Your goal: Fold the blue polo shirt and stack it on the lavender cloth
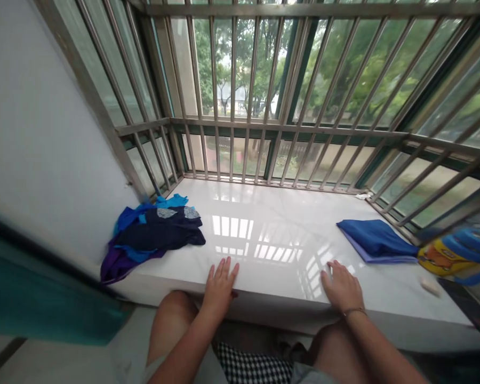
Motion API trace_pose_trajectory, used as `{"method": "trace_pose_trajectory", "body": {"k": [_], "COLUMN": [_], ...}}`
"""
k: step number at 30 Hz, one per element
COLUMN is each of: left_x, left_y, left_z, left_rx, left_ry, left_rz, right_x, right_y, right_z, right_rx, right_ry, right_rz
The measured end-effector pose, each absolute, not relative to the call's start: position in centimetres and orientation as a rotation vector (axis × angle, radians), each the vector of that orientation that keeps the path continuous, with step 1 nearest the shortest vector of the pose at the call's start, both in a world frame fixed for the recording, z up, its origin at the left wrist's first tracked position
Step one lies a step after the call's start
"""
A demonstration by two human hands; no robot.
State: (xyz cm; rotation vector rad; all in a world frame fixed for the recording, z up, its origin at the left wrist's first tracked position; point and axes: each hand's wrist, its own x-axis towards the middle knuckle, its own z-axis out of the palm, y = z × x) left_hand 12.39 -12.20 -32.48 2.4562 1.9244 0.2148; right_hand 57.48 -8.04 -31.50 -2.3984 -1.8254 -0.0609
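My left hand (220,285) lies flat with fingers spread on the front edge of a white marble window ledge (276,224). My right hand (342,285), with a thin bracelet at the wrist, rests palm down on the same edge, and neither hand holds anything. Left of my left hand sits a crumpled pile of navy, bright blue and purple clothes (156,237), apart from it. A folded blue cloth (374,241) with a lilac underside lies to the right of my right hand, not touching it.
Steel window bars (248,128) and glass panes run along the ledge's far side, with trees outside. A white wall (52,133) bounds the left. Blue gloves (466,250) lie on a yellow packet (440,258) at the right, near a small beige bar (430,286).
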Motion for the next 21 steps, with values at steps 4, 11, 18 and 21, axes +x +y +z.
{"method": "trace_pose_trajectory", "body": {"k": [4, 11, 18, 21], "left_x": [12.5, 12.5, 12.4, 12.4], "left_y": [-12.2, -11.9, -11.9, -11.9], "left_z": [-31.8, -32.6, -33.2, -33.2], "left_rx": [2.436, 2.455, 2.51, 2.513], "left_ry": [1.901, 1.905, 1.928, 1.931], "left_rz": [0.208, 0.235, 0.256, 0.264], "right_x": [57.8, 57.4, 56.8, 56.8], "right_y": [-7.5, -7.1, -7.5, -7.5], "right_z": [-31.7, -31.6, -31.1, -31.1], "right_rx": [-2.405, -2.49, -2.474, -2.469], "right_ry": [-1.835, -1.797, -1.802, -1.79], "right_rz": [-0.062, -0.06, -0.051, -0.044]}}
